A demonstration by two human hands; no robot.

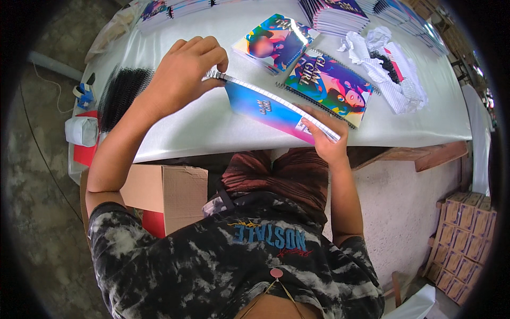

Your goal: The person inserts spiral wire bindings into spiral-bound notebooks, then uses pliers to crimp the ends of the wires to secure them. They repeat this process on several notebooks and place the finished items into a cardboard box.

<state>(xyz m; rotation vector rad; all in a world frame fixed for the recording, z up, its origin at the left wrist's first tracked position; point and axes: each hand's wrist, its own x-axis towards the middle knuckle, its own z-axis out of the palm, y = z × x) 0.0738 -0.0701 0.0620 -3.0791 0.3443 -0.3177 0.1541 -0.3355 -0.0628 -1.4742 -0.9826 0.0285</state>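
Observation:
A notebook [265, 109] with a blue and pink back cover is tilted up over the near edge of the table. My right hand [330, 139] is closed on its right end, thumb on the cover side. At the left end of its white page edge, a dark spiral coil [213, 75] sticks out, and my left hand [192, 68] pinches it between thumb and fingers. How far the coil runs through the holes is too small to tell. Just beyond lies a colourful spiral notebook [332, 87], its coil fitted along the edge. Behind it rests a small stack of similar notebooks [273, 42].
A bundle of loose black coils [125, 95] lies left on the white-covered table [419, 125]. Crumpled paper [366, 48] sits at right, with notebook stacks [340, 16] along the back. Below are a cardboard box [183, 194] and piled cartons [462, 239]. A tape dispenser [84, 95] stands far left.

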